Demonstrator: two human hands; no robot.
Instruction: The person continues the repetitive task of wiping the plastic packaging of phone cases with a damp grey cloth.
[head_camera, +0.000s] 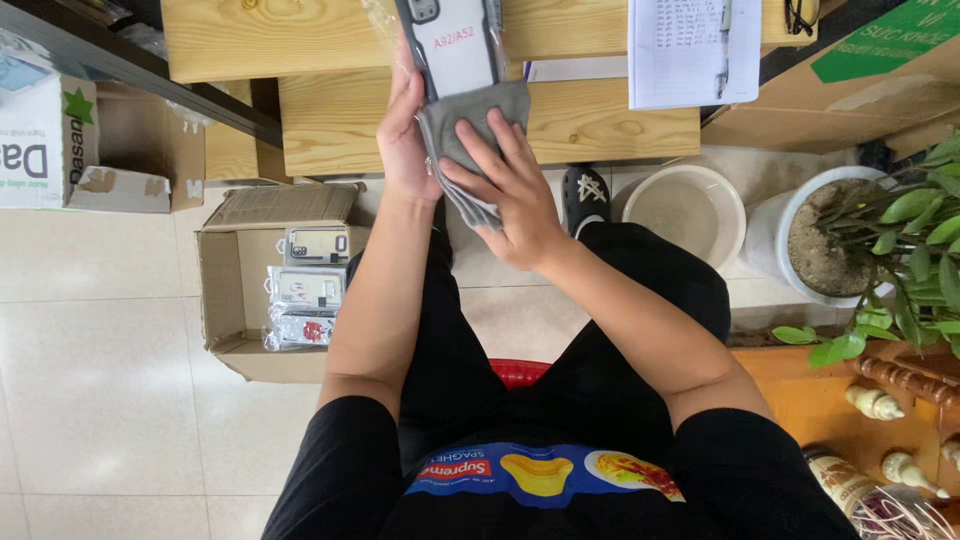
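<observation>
The phone case (455, 45) stood upright in front of the person, its long axis running away from the body toward the wooden desk (330, 120), with its upper end cut off by the top of the picture and a clear plastic wrap showing along its edge. Its lower end was covered by a folded grey cloth (470, 135), which hung down below the case. The left hand (405, 140) gripped the case from the left side, fingers wrapped behind it so that only the thumb side showed. The right hand (510, 195) lay flat on the cloth from below and right, its fingers (490, 140) spread and pressing the cloth against the case, so it was the nearer hand to the cloth. Down to the left, on the tiled floor, an open cardboard box (235, 290) held more packaged cases (305, 295).
</observation>
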